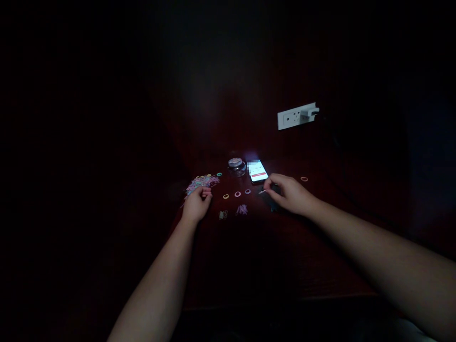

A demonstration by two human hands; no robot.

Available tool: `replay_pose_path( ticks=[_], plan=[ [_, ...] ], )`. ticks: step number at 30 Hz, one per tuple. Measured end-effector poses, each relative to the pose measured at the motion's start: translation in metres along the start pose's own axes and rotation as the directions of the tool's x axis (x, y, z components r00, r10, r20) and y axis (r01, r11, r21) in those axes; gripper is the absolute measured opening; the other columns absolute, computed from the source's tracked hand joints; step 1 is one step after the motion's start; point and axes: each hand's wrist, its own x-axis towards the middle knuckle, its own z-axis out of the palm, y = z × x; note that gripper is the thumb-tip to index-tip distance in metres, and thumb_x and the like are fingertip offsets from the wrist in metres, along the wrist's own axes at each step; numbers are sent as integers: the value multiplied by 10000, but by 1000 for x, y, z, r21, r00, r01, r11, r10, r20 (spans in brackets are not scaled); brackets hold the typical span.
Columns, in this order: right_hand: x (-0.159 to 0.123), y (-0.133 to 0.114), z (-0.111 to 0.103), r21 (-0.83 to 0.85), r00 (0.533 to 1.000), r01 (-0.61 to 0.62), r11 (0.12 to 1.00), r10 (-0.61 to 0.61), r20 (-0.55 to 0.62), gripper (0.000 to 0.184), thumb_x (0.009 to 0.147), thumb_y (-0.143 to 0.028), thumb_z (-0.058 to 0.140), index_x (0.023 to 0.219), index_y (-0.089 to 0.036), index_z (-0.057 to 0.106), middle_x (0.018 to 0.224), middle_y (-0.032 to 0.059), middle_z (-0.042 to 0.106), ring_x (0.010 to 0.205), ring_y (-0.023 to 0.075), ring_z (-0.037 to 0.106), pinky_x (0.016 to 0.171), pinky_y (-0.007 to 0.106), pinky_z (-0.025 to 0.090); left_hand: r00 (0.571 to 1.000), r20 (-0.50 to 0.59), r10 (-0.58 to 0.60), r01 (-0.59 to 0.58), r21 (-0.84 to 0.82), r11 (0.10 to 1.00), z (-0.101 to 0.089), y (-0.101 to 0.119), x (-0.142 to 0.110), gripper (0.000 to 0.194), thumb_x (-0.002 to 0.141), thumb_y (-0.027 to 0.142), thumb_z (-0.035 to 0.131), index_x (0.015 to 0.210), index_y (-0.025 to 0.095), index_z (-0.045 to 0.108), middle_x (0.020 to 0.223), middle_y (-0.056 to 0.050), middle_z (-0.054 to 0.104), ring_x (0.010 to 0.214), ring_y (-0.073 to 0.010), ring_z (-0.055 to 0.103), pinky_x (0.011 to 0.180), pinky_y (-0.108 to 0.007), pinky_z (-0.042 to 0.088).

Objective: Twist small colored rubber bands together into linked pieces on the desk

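Note:
On the dark red table, a heap of small coloured elastic bands [204, 182] lies at the left. My left hand [197, 204] rests at the near edge of this heap with its fingers curled closed; what they hold, if anything, is hidden. Thumb and forefinger of my right hand [285, 192] pinch a small pale band [262, 191] just in front of the phone. Between the hands sit single rings: a yellow one [225, 196], a pink one [237, 194] and a purple one [248, 191]. Nearer are a small yellowish pile [223, 215] and a purple pile [242, 209] of bands.
A lidded clear jar [236, 166] stands at the back beside a phone [258, 172] with its screen lit. One orange ring [304, 179] lies to the right. A wall socket [296, 116] holds a white plug. Much of the surroundings is dark.

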Motion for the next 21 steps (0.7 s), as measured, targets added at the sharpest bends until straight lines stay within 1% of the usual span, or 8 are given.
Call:
replay_pose_path(
  ticks=[2, 4, 7, 10, 12, 14, 18, 21],
  plan=[
    [0, -4, 0, -1, 1000, -9, 1000, 9, -4, 76, 817, -133, 552, 815, -207, 567, 824, 41, 631, 761, 177, 583, 698, 298, 445, 994, -30, 101, -102, -60, 993, 1, 17, -8, 181, 831, 257, 610, 979, 164, 656, 925, -45, 714, 836, -157, 668, 838, -268, 515],
    [0, -8, 1, -2, 1000, -6, 1000, 6, 4, 69, 817, -138, 556, 804, -205, 568, 814, 39, 633, 755, 175, 581, 693, 293, 436, 977, -9, 214, -214, -131, 968, 4, 38, -18, 205, 846, 295, 614, 1003, 169, 655, 912, -43, 711, 817, -148, 667, 823, -264, 522],
    [-1, -14, 3, -12, 1000, 13, 1000, -13, 22, 74, 813, -139, 565, 782, -205, 571, 786, 29, 632, 737, 168, 571, 687, 287, 422, 929, 53, 367, -356, -147, 923, 12, 70, -35, 212, 843, 320, 643, 1018, 207, 678, 935, -37, 711, 798, -143, 656, 774, -263, 527],
    [-2, -18, 6, -23, 999, 29, 999, -28, 35, 78, 812, -142, 575, 777, -211, 571, 778, 18, 634, 737, 164, 566, 692, 283, 410, 878, 74, 472, -458, -151, 876, 18, 92, -46, 226, 820, 292, 681, 1034, 220, 687, 942, -37, 715, 787, -144, 651, 730, -262, 526],
    [-3, -20, 7, -24, 998, 40, 999, -39, 47, 77, 810, -143, 584, 783, -214, 571, 785, 14, 635, 747, 163, 567, 703, 283, 406, 855, 83, 512, -498, -147, 855, 19, 99, -49, 200, 827, 277, 675, 1018, 219, 692, 914, -33, 721, 771, -142, 652, 722, -263, 524],
    [-4, -22, 8, -19, 997, 58, 998, -57, 59, 77, 809, -143, 591, 785, -214, 571, 791, 12, 634, 750, 161, 567, 712, 283, 406, 841, 78, 535, -524, -128, 842, 19, 101, -50, 140, 845, 261, 651, 969, 219, 701, 866, -23, 725, 741, -136, 651, 707, -260, 516],
    [-4, -24, 8, -10, 995, 80, 997, -80, 62, 78, 813, -143, 595, 793, -212, 565, 802, 12, 635, 761, 158, 572, 733, 287, 413, 832, 44, 553, -546, -114, 830, 16, 100, -49, 91, 859, 238, 628, 902, 211, 703, 803, -10, 715, 708, -124, 638, 674, -243, 499],
    [-4, -23, 8, -7, 994, 86, 996, -85, 64, 75, 806, -145, 607, 836, -207, 576, 836, 17, 647, 791, 163, 587, 759, 298, 421, 823, 46, 566, -557, -124, 821, 15, 101, -49, 97, 865, 242, 616, 896, 208, 702, 785, -8, 704, 702, -124, 629, 657, -242, 492]
  ],
)
